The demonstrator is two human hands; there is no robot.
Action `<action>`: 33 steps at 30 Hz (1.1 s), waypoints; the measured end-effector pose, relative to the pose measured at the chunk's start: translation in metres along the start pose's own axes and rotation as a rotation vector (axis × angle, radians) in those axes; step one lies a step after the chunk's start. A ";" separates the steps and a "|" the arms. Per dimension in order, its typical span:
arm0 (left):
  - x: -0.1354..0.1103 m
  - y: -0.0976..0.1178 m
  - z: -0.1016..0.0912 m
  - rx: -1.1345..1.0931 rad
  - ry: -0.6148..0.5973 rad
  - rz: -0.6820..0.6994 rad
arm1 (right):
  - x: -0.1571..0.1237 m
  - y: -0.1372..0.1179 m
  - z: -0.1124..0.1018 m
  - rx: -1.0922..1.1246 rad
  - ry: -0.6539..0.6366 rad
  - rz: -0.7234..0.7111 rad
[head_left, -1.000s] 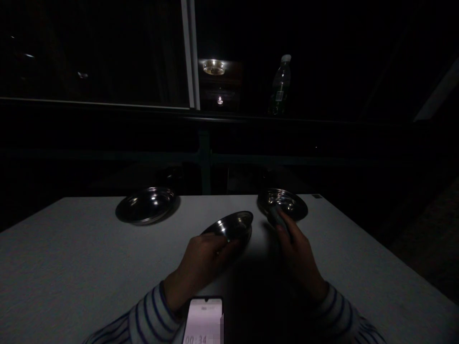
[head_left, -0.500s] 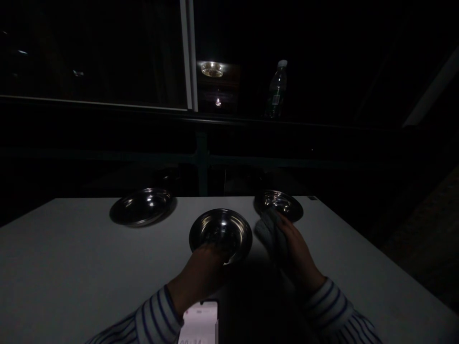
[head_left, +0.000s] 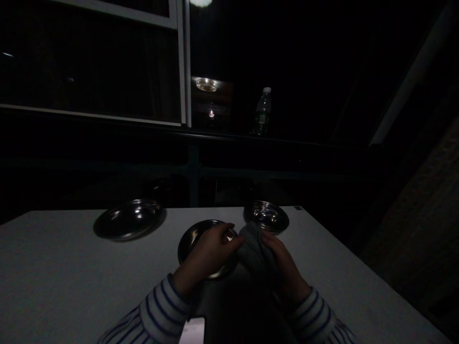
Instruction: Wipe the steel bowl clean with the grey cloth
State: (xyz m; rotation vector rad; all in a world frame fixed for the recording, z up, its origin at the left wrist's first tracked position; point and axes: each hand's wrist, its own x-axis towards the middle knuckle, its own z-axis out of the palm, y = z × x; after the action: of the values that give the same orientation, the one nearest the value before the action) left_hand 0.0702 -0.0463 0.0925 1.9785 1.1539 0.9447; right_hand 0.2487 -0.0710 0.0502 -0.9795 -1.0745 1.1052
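A shiny metal bowl (head_left: 186,239) sits on the white table in the middle, partly covered by my left hand (head_left: 210,251). That hand is above the bowl with its fingers stretched and apart, and a fingertip reaches the near-left side of a grey cloth (head_left: 253,246). My right hand (head_left: 285,267) is wrapped around the cloth from the right, just beside the middle bowl. Behind the cloth is a second metal bowl (head_left: 267,217). At the far left lies a wider metal bowl (head_left: 129,220). Dim light hides some finger detail.
A lit phone (head_left: 193,330) lies at the near edge of the white table (head_left: 71,282). Beyond the table, a plastic bottle (head_left: 263,112) stands on a dark ledge by the window frame (head_left: 184,62).
My left hand has come up out of the middle bowl and moved right, toward the cloth. My right hand still holds the cloth. The view has tilted upward and shifted right.
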 end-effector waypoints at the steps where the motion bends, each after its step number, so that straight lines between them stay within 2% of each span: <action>1: 0.004 0.001 0.003 -0.033 -0.044 0.007 | -0.002 -0.003 0.001 0.002 -0.029 0.009; 3: 0.009 0.001 0.007 -0.099 -0.139 0.010 | -0.004 -0.007 0.003 -0.027 -0.094 0.005; 5: 0.011 -0.001 0.008 -0.129 -0.159 0.000 | -0.005 -0.010 0.003 -0.093 -0.145 -0.018; 10: 0.010 -0.002 0.007 -0.164 0.005 -0.104 | 0.000 -0.020 0.004 -0.330 -0.145 -0.096; 13: 0.010 0.004 0.004 -0.275 0.006 -0.170 | 0.010 -0.033 0.006 -0.515 -0.162 -0.164; 15: 0.010 0.008 0.000 -0.373 0.002 -0.165 | 0.019 -0.043 0.008 -0.604 -0.186 -0.215; 18: 0.010 0.010 -0.009 -0.502 -0.002 -0.141 | 0.030 -0.053 0.012 -0.602 -0.216 -0.232; 21: 0.011 0.007 -0.014 -0.587 -0.056 -0.154 | 0.035 -0.055 0.019 -0.548 -0.259 -0.222; 24: 0.012 0.003 -0.012 -0.561 -0.026 -0.185 | 0.034 -0.052 0.026 -0.601 -0.277 -0.254; 28: 0.013 0.001 -0.008 -0.447 0.157 -0.209 | 0.023 -0.054 0.035 -0.747 -0.164 -0.330; 30: 0.012 0.002 -0.008 -0.399 0.206 -0.222 | 0.017 -0.057 0.040 -0.774 -0.174 -0.323; 33: 0.009 0.008 -0.010 -0.416 0.165 -0.222 | 0.011 -0.061 0.043 -0.762 -0.226 -0.283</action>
State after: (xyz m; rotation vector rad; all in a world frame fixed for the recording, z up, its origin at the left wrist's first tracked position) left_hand 0.0680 -0.0397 0.1063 1.4348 1.1298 1.1394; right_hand 0.2192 -0.0683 0.1198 -1.2477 -1.8267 0.5717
